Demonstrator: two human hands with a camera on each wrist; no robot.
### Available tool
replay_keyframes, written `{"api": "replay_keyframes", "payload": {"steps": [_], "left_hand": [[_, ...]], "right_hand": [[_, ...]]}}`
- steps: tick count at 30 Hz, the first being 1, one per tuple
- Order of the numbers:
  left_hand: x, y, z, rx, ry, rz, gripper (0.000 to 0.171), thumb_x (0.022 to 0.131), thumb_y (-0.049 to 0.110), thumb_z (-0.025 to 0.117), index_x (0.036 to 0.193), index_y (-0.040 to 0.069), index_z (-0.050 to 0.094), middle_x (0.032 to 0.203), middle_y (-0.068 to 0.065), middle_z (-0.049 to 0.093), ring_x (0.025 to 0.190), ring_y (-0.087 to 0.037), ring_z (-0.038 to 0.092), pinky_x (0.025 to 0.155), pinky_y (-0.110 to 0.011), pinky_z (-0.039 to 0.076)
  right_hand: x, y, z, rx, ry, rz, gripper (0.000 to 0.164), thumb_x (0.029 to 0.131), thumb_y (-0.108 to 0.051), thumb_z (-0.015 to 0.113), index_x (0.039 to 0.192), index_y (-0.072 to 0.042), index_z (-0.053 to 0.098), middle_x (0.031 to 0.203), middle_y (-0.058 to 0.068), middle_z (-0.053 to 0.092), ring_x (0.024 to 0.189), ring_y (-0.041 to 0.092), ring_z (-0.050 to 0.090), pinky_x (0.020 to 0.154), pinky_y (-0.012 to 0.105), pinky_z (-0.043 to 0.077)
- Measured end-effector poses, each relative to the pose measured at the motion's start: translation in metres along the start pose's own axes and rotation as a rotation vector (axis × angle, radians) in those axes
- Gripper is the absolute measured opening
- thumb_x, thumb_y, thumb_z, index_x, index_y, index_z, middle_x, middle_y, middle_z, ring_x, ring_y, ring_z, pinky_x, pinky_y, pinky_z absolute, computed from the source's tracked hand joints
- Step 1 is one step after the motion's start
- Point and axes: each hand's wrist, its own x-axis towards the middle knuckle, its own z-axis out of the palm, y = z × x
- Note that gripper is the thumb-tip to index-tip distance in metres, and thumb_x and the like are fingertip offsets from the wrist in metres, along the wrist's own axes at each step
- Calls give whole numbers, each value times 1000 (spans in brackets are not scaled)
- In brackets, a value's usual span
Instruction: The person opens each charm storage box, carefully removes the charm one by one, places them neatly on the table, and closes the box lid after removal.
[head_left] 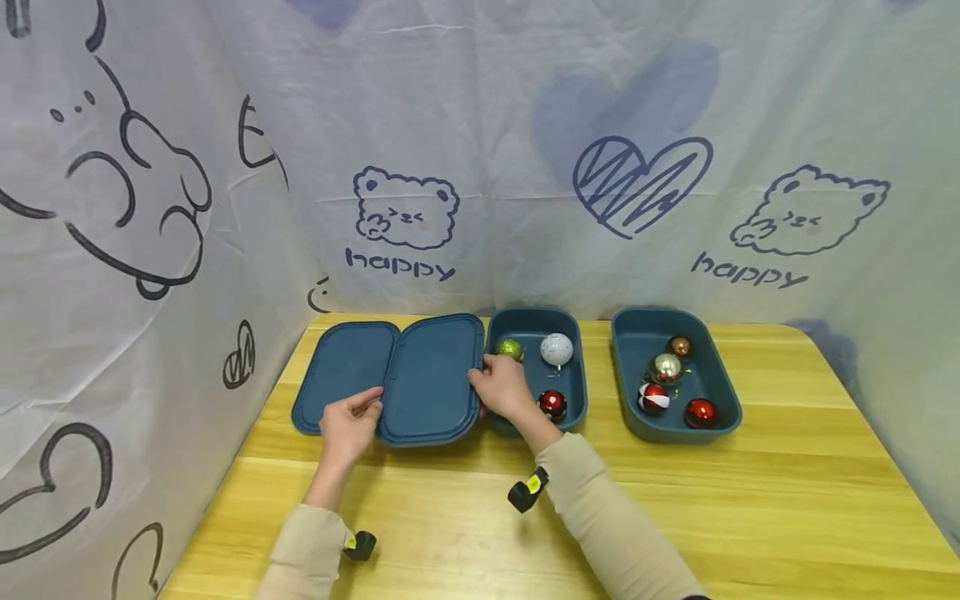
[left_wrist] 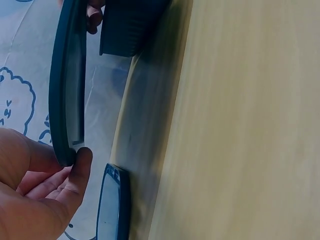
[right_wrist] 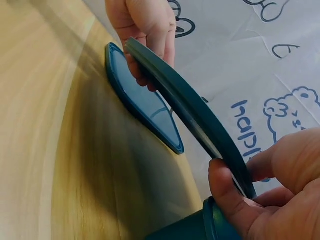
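Observation:
Both hands hold a dark blue box lid point(head_left: 433, 379) by its two side edges, raised above the table. The left hand point(head_left: 350, 427) pinches its left edge, thumb on one face and fingers on the other, as the left wrist view shows. The right hand point(head_left: 504, 386) pinches the right edge beside the middle box point(head_left: 577, 392). A second blue lid point(head_left: 341, 375) lies flat on the table at the left, partly overlapped by the held one in the head view. Inside the middle box are a green glitter ball point(head_left: 511, 348), a white ball point(head_left: 557, 349) and a red ball point(head_left: 552, 405).
Farther right stands another blue box point(head_left: 637, 333) with several ornament balls, among them a gold one point(head_left: 666, 368) and a red-and-white one point(head_left: 654, 398). The wooden table point(head_left: 795, 483) meets a printed white cloth point(head_left: 517, 150) behind and at the sides.

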Motion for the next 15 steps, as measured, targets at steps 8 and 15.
{"api": "replay_keyframes", "payload": {"steps": [8,15], "left_hand": [[-5,-5,-9,10,-30,-11,31,105,9,64,133,6,74,131,-21,72,127,-36,69,82,-11,52],[-11,-11,-13,6,-53,-13,31,105,7,63,133,3,73,133,-23,71,129,-38,67,76,-4,46]], "right_hand": [[-7,-6,9,-117,54,-61,45,105,-12,59,142,13,58,56,11,67,45,29,70,67,37,65],[-17,-12,24,-271,66,-54,54,106,-9,57,151,17,43,109,34,73,90,43,74,82,47,61]]}}
